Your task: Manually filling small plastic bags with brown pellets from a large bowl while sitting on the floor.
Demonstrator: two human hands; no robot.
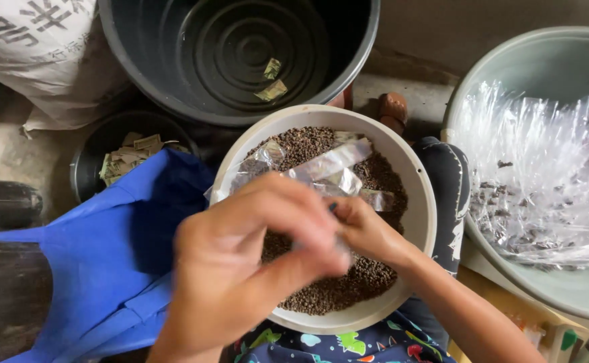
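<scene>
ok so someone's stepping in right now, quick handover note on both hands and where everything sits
Left hand: closed on a small clear packet over the cream bowl.
Right hand: fingertips pinching the same packet from the other side.
Cream bowl: on the lap, partly filled with small dark brown seeds, with a few clear packets lying on top.
Done so far: crumpled empty clear wrappers piled in the pale green basin to the right; two scraps in the big black tub ahead.
Left: the packets on the seeds look unopened, though I cannot tell for sure. Small black pot of folded paper bits sits at left, beside a blue cloth bag.
</scene>
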